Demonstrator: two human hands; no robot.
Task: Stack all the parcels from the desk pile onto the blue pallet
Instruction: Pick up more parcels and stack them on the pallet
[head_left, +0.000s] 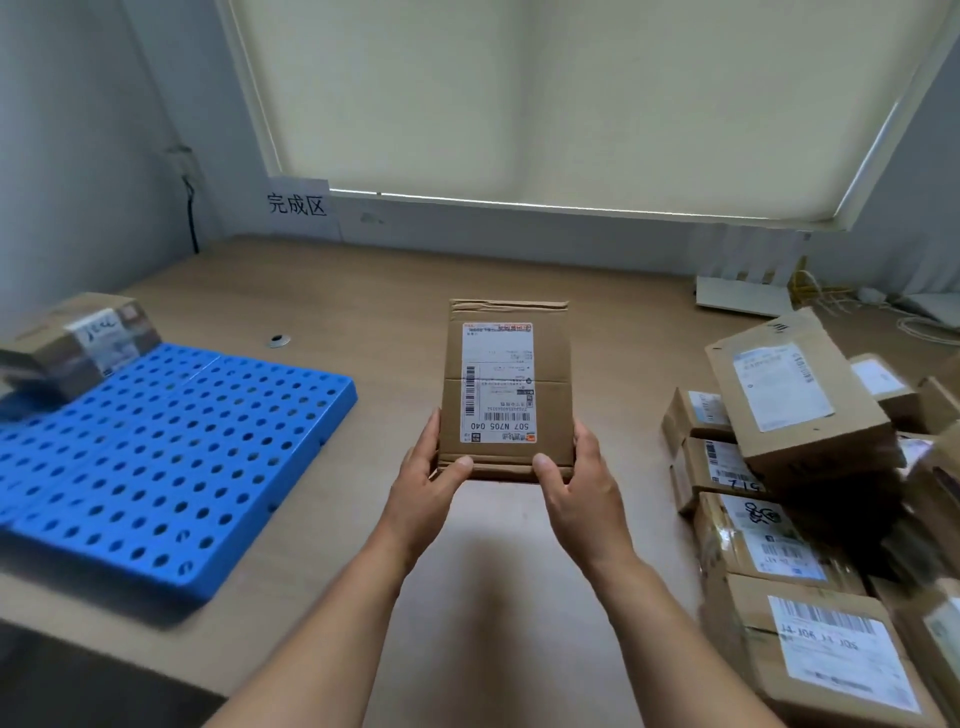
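pallet: blue pallet (156, 467) at desk (519, 571) left edge, one parcel (78, 343) on its far-left corner
hands: left hand (426, 483) and right hand (576, 488) grip held parcel (506, 389) mid-desk
pile: parcel pile (810, 493) at right edge

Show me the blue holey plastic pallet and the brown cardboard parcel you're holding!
blue holey plastic pallet (171, 467), head view, bare top surface.
brown cardboard parcel (500, 387), head view, middle of its labelled top.
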